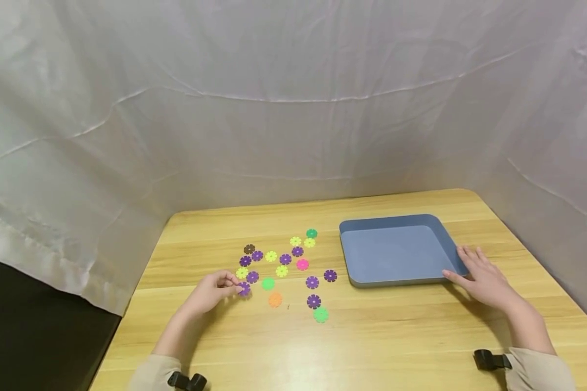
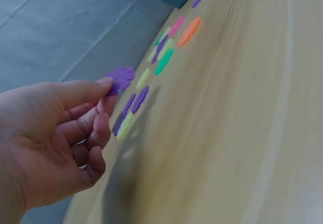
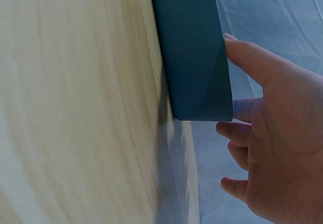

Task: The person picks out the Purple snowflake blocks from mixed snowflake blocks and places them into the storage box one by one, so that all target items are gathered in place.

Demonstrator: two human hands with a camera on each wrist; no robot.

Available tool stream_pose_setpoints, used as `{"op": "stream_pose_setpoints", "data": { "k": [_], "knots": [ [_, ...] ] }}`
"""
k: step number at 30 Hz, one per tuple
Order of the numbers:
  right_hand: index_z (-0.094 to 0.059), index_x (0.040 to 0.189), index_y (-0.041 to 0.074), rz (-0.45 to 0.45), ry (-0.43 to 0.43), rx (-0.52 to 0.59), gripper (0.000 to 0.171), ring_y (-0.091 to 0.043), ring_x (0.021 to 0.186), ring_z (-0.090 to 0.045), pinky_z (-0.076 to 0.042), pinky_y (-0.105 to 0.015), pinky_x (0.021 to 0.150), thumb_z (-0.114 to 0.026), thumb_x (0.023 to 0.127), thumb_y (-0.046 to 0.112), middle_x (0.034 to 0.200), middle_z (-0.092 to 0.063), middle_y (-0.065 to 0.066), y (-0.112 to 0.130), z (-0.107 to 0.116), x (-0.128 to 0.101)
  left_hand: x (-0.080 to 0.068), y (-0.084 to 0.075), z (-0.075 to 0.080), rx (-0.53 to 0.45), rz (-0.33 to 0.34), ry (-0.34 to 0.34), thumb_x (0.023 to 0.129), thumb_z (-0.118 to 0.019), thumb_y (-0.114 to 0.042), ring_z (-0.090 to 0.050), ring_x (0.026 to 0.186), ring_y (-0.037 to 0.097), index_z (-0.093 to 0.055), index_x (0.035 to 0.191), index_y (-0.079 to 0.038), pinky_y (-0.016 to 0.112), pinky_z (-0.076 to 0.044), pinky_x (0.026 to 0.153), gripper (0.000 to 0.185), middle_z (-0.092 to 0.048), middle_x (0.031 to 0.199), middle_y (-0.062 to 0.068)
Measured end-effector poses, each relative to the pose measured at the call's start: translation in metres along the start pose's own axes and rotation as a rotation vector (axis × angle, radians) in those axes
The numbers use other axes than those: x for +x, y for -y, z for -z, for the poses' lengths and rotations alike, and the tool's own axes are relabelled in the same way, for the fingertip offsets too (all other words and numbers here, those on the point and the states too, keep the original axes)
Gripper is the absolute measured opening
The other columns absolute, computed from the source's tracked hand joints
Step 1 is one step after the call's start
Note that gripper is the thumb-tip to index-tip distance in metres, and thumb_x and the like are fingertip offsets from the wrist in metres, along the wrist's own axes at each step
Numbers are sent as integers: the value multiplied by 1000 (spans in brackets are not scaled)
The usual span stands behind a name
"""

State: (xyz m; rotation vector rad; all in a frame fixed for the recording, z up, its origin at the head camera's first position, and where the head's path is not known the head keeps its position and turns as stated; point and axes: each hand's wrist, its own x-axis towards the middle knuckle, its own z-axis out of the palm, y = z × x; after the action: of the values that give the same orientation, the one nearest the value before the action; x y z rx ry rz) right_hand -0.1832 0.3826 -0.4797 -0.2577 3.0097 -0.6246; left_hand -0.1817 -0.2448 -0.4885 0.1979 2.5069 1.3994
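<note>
The left hand (image 1: 211, 290) pinches a purple flower disc (image 1: 244, 288) between thumb and forefinger at the near left edge of a scatter of coloured discs (image 1: 285, 259) on the desk (image 1: 372, 336); the wrist view shows the disc lifted slightly. The right hand (image 1: 481, 277) rests with relaxed fingers against the near right corner of the blue tray (image 1: 396, 250), thumb touching its front rim. An orange disc (image 1: 275, 299) lies just beside the pinched one.

1. I count eight purple discs (image 1: 285, 259) on my table (image 1: 396, 331).
2. Five yellow discs (image 1: 271, 256).
3. Three green discs (image 1: 320, 314).
4. One pink disc (image 1: 302, 264).
5. One orange disc (image 1: 275, 300).
6. One brown disc (image 1: 249, 249).
7. One blue tray (image 1: 396, 252).
</note>
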Motion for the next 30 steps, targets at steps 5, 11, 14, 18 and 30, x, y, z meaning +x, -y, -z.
{"op": "stream_pose_setpoints", "data": {
  "k": [5,11,14,18,30],
  "knots": [
    [-14,150,-11,-2,-1,1,86,-55,144,4,-11,-79,102,-51,98,47,153,-11,-40,0,1,-2,6,-20,3,-19,-26,35,89,-69,-18,-61,86,26,-63,101,-5,34,-53,77,20,-65,91,9],
    [-16,149,-12,8,-10,-8,86,-55,144,2,-11,-76,106,-51,98,47,152,-11,-41,1,3,-3,24,-55,2,-64,-61,71,89,-70,-21,-62,91,36,-63,102,-5,41,-55,80,22,-66,90,9],
    [-16,149,-13,15,-13,-22,86,-54,144,1,-12,-75,106,-51,98,47,153,-11,-41,0,3,-4,35,-74,-1,-49,-84,72,89,-71,-25,-63,88,31,-64,101,-8,37,-54,77,22,-66,89,7],
    [-17,149,-12,15,-19,-61,87,-54,144,-1,-13,-74,106,-51,97,50,153,-12,-40,-1,3,-2,47,-100,-7,-38,-98,53,89,-71,-28,-58,79,19,-64,102,-12,30,-50,71,22,-65,88,5],
    [-19,150,-8,0,-12,-127,90,-53,145,-5,-12,-75,106,-49,96,57,155,-14,-36,8,1,3,84,-156,-37,-160,-132,86,89,-71,-24,-62,86,16,-65,103,-10,29,-51,81,21,-66,85,-3]
  ]
}}
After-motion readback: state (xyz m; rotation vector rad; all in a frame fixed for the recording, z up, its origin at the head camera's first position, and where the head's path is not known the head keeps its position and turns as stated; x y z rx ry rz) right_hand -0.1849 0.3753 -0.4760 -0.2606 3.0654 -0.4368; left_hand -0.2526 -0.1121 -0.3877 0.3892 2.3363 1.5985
